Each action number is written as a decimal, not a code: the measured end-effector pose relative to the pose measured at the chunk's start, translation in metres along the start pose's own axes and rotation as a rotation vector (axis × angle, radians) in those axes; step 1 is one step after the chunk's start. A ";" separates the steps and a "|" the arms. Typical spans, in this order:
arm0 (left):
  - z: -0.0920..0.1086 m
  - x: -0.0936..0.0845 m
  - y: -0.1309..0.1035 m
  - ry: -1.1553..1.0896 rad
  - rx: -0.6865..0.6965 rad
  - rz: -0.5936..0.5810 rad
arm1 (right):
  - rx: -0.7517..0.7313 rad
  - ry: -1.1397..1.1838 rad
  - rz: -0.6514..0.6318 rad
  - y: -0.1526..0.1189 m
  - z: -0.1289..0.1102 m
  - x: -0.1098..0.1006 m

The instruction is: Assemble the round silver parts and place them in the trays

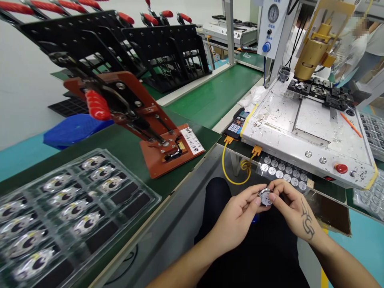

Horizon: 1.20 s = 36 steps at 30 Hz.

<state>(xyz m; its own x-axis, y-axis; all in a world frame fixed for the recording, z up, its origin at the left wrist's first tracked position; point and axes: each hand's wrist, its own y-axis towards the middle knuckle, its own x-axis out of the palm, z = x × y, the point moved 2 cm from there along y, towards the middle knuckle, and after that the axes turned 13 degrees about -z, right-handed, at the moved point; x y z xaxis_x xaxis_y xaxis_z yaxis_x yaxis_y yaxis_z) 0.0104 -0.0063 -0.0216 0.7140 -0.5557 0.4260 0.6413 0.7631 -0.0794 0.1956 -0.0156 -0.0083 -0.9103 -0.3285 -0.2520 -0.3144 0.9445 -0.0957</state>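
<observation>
Above my lap, both hands meet on a small round silvery part (265, 197) with a shiny rim and a pale printed face. My left hand (240, 214) pinches it from the left side. From the right, my right hand (289, 204) grips the same part, its thumb pressed on the face. Just beyond my hands lies a clear sheet of round silver labels (283, 171) at the bench edge. Fingers hide some of the part's rim.
A plastic tray (120, 218) of shiny metal parts lies on the left bench, near a red-handled toggle clamp fixture (168, 156). At right stands a white machine (324, 144) with an emergency stop button (341, 168). A yellow cable (228, 176) hangs from a keypad (237, 124). A green conveyor belt (216, 92) runs behind.
</observation>
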 end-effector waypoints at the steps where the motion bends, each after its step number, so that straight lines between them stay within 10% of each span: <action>1: -0.001 0.000 0.000 0.000 0.000 -0.001 | 0.001 -0.007 0.006 0.000 0.000 0.001; 11: -0.016 -0.003 0.001 0.229 0.031 0.113 | -0.132 -0.375 0.126 -0.001 0.010 0.004; 16: 0.004 -0.011 0.000 0.499 0.004 -0.004 | -0.205 -0.456 -0.071 0.006 0.010 0.001; 25: 0.023 -0.017 0.001 0.293 0.042 0.194 | -0.021 0.225 0.016 0.024 0.008 0.013; 36: 0.035 -0.011 -0.006 0.266 0.047 0.188 | -0.067 0.155 -0.060 0.026 0.001 0.015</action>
<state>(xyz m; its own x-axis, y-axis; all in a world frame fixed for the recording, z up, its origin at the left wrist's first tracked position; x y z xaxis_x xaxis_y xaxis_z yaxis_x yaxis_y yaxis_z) -0.0111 0.0074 0.0059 0.8710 -0.4657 0.1568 0.4821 0.8715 -0.0900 0.1741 0.0036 -0.0159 -0.9184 -0.3838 -0.0958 -0.3817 0.9234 -0.0400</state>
